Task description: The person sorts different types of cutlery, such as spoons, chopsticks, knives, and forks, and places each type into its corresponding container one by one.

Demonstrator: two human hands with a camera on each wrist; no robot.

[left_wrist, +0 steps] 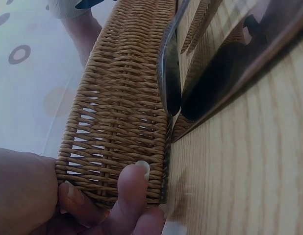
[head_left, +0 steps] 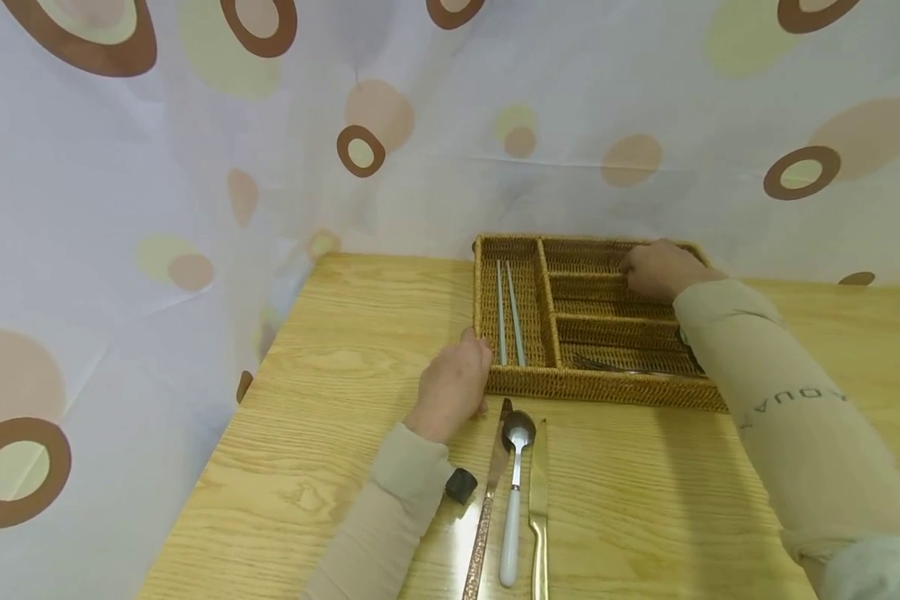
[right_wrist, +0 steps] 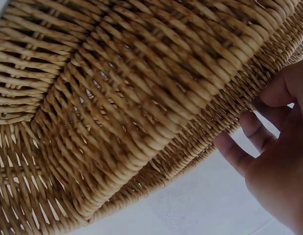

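A wicker cutlery tray (head_left: 525, 382) with several compartments stands against the patterned backdrop. My left hand (head_left: 453, 383) grips its front-left corner; in the left wrist view, the fingers (left_wrist: 132, 191) curl against the woven wall. My right hand (head_left: 666, 268) reaches over the tray's back right part. The right wrist view shows its thumb and fingers (right_wrist: 235, 149) at a woven rim, seemingly pinching it. Two pale chopsticks (head_left: 502, 317) lie in the long left compartment. A fork (head_left: 607, 367) lies in the front right compartment, partly hidden by the right sleeve.
On the wooden table (head_left: 330, 433), before the tray, lie a knife with a textured copper-coloured handle (head_left: 482, 525), a spoon (head_left: 512, 525) with a white handle, and a gold knife (head_left: 539, 483). A spotted cloth (head_left: 270, 167) hangs behind and to the left.
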